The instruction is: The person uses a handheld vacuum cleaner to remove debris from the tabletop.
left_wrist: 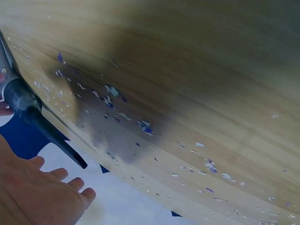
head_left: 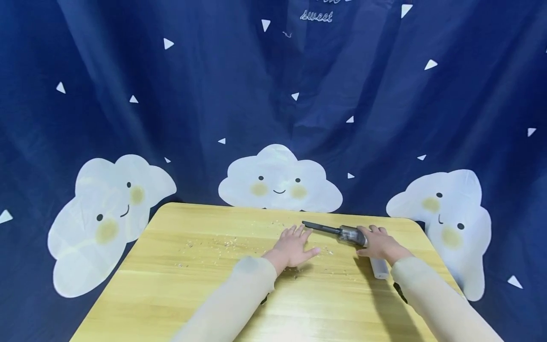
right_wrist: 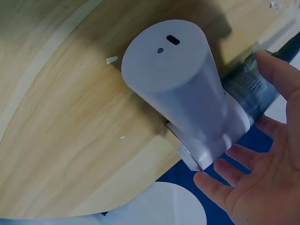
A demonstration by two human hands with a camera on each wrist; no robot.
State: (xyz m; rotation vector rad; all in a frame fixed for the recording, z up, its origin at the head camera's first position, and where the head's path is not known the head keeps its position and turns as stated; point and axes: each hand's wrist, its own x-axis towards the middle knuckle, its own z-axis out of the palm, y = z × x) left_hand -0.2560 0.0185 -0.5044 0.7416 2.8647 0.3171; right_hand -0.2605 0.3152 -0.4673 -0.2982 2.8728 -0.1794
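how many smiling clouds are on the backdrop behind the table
3. One cloud sits left of the wooden table, one behind its far edge at centre, and one to the right, beyond the handheld vacuum. Others may lie outside the frame.

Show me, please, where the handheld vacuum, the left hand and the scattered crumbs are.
handheld vacuum [head_left: 351, 235]: head view, on its clear dust chamber.
left hand [head_left: 294, 247]: head view, on the back of the hand.
scattered crumbs [head_left: 222, 243]: head view, on the patch left of the hand.
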